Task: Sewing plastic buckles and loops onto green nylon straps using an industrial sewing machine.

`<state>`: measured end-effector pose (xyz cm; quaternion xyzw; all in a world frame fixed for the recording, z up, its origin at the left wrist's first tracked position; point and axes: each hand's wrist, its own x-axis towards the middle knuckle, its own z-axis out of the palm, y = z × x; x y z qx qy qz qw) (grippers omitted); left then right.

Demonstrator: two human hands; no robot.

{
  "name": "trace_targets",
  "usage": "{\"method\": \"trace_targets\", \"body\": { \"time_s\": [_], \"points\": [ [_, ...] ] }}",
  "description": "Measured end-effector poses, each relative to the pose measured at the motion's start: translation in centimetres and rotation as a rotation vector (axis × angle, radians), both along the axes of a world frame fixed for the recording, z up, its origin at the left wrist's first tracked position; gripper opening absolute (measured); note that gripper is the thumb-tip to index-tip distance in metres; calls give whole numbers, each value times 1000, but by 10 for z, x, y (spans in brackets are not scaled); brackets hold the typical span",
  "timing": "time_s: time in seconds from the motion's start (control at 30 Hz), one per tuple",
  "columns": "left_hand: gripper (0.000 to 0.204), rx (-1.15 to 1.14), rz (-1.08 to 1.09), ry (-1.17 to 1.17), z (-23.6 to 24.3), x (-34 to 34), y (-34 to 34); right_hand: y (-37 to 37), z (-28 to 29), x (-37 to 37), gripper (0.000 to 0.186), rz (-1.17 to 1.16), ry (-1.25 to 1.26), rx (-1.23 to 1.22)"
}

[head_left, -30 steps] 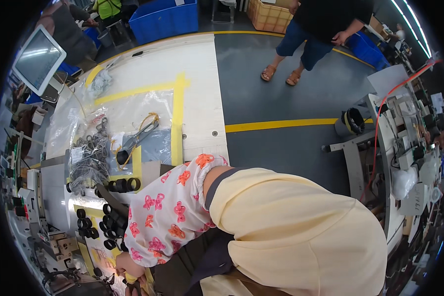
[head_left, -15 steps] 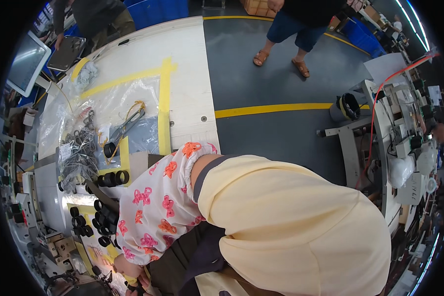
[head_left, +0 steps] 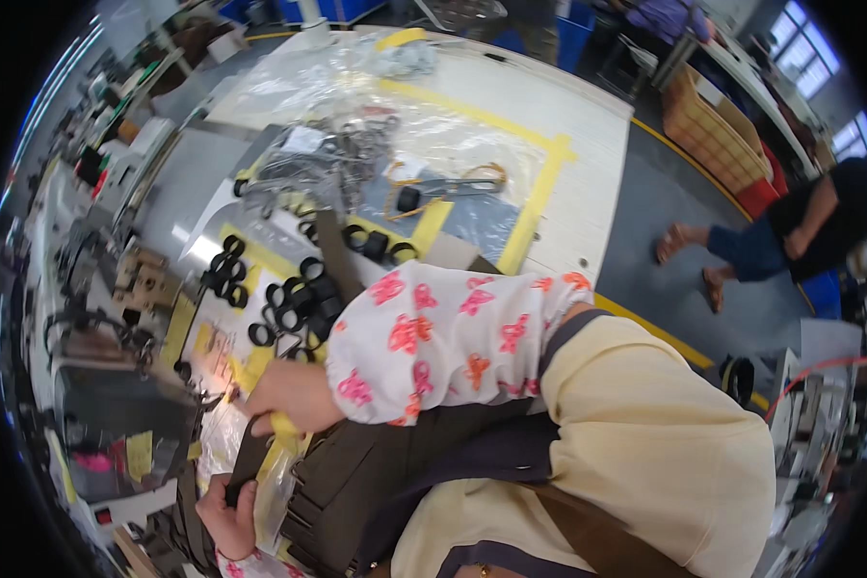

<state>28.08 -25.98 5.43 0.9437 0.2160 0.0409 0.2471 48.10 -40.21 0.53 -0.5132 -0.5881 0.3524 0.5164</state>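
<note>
A short dark strap (head_left: 249,457) runs between my two hands. My right hand (head_left: 297,395), in a white sleeve with pink and orange patterns, grips its upper end; yellow material shows at its fingers. My left hand (head_left: 229,520) pinches the lower end between thumb and fingers. Beside them, dark olive fabric (head_left: 356,472) with webbing strips lies across my front. Just beyond my right hand sit several black band rings (head_left: 303,294), loosely heaped, with another cluster of black rings (head_left: 226,272) to the left.
A sewing machine (head_left: 116,414) stands close on the left. Farther back lie a clear bag of dark metal hardware (head_left: 328,164) and a scissors-like tool (head_left: 453,185) with yellow cord. Yellow tape (head_left: 539,207) marks the white table (head_left: 588,144). A person (head_left: 790,231) is on the floor at right.
My view has swung toward the table, so its contents sit farther right. Both hands, mostly cut off at the lower edge before, now show with the strap between them.
</note>
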Motion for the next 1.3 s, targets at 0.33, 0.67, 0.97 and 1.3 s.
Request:
{"method": "trace_targets", "body": {
  "time_s": [0.33, 0.67, 0.97, 1.3],
  "points": [
    [23, 713, 200, -23, -19, -101, 37, 6, -2, -5, 29, -100, -601, 230],
    [32, -299, -116, -9, -2, 20, -24, 1, 25, 14, 32, 25, -949, 314],
    [22, 390, -62, -252, -48, 29, -38, 33, 23, 180, 10, -210, -1792, -425],
    [14, -51, 6, -540, -70, 27, -23, 36, 22, 212, 13, -223, -1330, -485]
  ]
}}
